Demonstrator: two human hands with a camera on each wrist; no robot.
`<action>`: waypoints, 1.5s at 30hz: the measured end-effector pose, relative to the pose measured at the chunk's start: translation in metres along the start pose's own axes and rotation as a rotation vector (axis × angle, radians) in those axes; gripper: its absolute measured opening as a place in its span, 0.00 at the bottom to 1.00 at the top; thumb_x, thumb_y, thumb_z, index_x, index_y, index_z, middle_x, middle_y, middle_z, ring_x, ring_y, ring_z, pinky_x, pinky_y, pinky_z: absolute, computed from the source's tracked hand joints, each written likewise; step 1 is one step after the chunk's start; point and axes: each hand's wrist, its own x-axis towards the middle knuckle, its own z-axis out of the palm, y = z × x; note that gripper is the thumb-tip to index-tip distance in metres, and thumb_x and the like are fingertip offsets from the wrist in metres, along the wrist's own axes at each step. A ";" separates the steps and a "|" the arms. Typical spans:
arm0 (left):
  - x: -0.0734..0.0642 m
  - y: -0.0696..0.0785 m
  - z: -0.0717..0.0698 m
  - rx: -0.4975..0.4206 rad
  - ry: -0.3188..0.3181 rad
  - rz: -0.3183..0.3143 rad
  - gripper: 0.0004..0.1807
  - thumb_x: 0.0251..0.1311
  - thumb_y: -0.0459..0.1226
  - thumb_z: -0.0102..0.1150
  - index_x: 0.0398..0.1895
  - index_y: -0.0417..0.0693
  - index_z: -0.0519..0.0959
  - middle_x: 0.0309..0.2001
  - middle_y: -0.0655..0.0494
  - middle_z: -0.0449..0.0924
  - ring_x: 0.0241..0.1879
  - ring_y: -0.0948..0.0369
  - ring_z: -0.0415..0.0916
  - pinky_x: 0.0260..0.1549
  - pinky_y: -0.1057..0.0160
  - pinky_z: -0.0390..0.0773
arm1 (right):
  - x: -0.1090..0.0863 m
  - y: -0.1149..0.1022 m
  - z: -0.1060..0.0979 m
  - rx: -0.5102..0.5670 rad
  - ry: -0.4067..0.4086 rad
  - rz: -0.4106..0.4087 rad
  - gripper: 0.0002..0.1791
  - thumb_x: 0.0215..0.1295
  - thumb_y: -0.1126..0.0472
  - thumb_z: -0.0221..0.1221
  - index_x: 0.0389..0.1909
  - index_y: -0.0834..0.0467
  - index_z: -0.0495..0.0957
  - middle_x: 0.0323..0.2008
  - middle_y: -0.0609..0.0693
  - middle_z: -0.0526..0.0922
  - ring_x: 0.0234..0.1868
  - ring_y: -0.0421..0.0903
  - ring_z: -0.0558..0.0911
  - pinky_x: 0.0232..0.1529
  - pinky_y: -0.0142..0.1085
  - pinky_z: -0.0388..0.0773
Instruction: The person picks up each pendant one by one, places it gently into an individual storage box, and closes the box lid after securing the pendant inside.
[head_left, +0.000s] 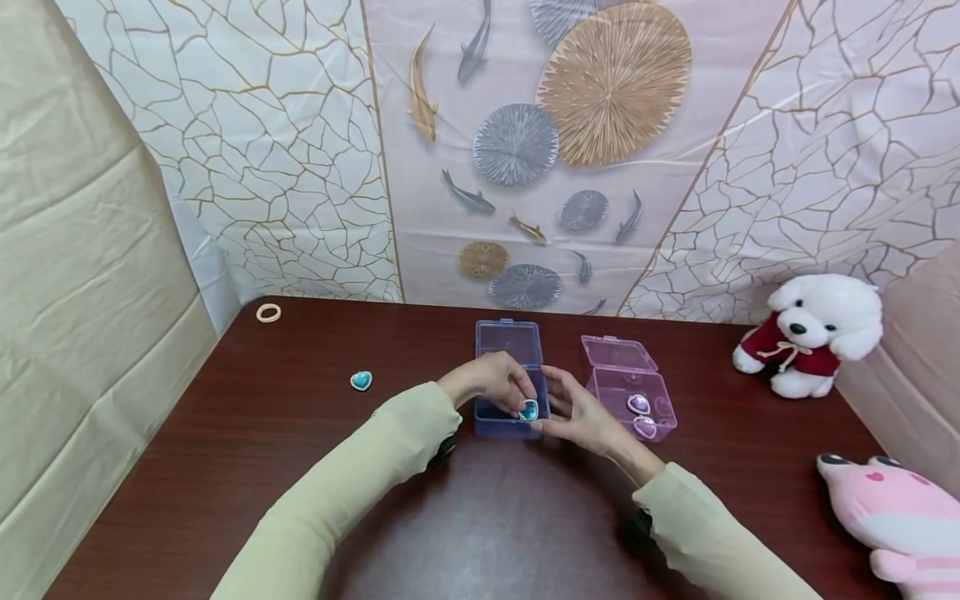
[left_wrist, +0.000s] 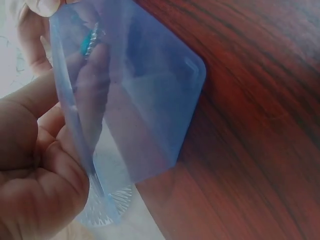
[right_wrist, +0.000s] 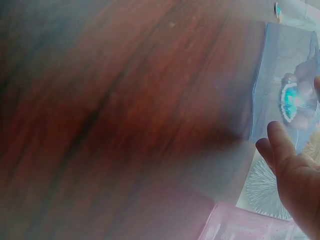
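Observation:
Inside an open-lidded blue plastic box [head_left: 498, 429], my left hand [head_left: 498, 382] pinches a teal heart-shaped gem [head_left: 529, 409] edged with small clear stones. The gem shows through the box wall in the left wrist view [left_wrist: 87, 44] and in the right wrist view [right_wrist: 288, 102]. My right hand [head_left: 581, 417] holds the box by its right side, thumb at the front corner and fingers farther back along the wall. A second teal heart gem [head_left: 362, 381] lies on the table left of the box.
Close to the right hand stands an open pink plastic box [head_left: 617, 392] holding purple heart gems [head_left: 638, 404]. A pale ring [head_left: 268, 313] lies at the table's far left corner. A white plush dog [head_left: 813, 333] and a pink plush toy [head_left: 892, 508] sit at the right.

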 end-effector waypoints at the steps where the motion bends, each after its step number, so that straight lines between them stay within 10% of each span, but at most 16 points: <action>1: 0.000 0.001 0.001 0.023 -0.002 -0.002 0.09 0.52 0.21 0.61 0.36 0.35 0.83 0.30 0.47 0.84 0.23 0.63 0.80 0.30 0.65 0.82 | 0.000 0.000 0.000 -0.002 0.000 0.001 0.43 0.56 0.73 0.61 0.68 0.70 0.46 0.62 0.74 0.60 0.64 0.69 0.62 0.58 0.54 0.67; 14: 0.000 0.003 0.011 0.318 0.034 0.018 0.05 0.50 0.27 0.66 0.29 0.44 0.85 0.27 0.54 0.84 0.23 0.66 0.77 0.25 0.70 0.79 | -0.001 0.000 0.001 0.012 -0.001 -0.013 0.43 0.56 0.75 0.60 0.68 0.71 0.46 0.62 0.75 0.60 0.64 0.69 0.62 0.58 0.54 0.67; 37: -0.003 0.001 0.016 0.481 0.137 0.120 0.07 0.49 0.28 0.68 0.31 0.47 0.87 0.30 0.57 0.86 0.29 0.66 0.79 0.28 0.73 0.76 | -0.002 0.003 0.003 0.038 0.004 -0.009 0.44 0.56 0.74 0.60 0.68 0.71 0.44 0.61 0.76 0.61 0.64 0.70 0.63 0.57 0.50 0.71; 45: -0.016 0.004 -0.004 0.428 0.179 0.225 0.09 0.51 0.32 0.68 0.37 0.45 0.86 0.33 0.56 0.86 0.34 0.65 0.81 0.34 0.72 0.77 | -0.002 0.003 0.002 0.016 0.004 -0.010 0.43 0.57 0.73 0.60 0.69 0.70 0.45 0.62 0.75 0.60 0.64 0.70 0.62 0.57 0.53 0.69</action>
